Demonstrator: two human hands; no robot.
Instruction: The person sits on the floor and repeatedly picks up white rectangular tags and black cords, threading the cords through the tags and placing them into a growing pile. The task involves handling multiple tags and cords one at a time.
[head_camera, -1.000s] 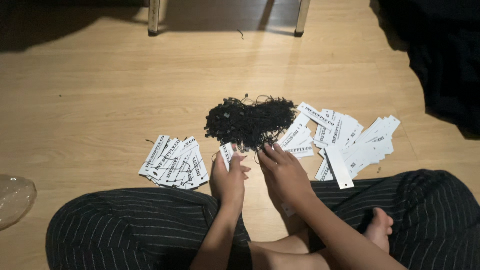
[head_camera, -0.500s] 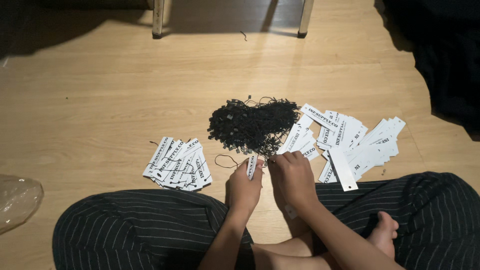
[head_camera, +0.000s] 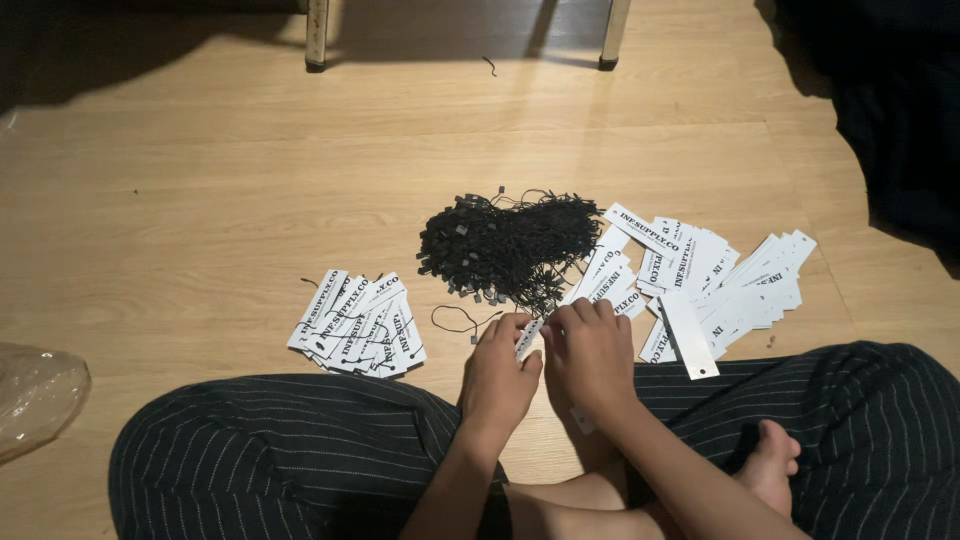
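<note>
Both hands are now drawing back toward the lap at lower centre, left hand (head_camera: 497, 375) and right hand (head_camera: 590, 358) pinching one small white card tag (head_camera: 528, 338) while a thin black looped string (head_camera: 458, 322) is trailing off it, away from the black string heap (head_camera: 505, 245).

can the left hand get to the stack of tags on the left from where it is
Probably yes: the left hand is busy holding a white tag, but only bare wooden floor lies between it and the strung tag stack.
</note>
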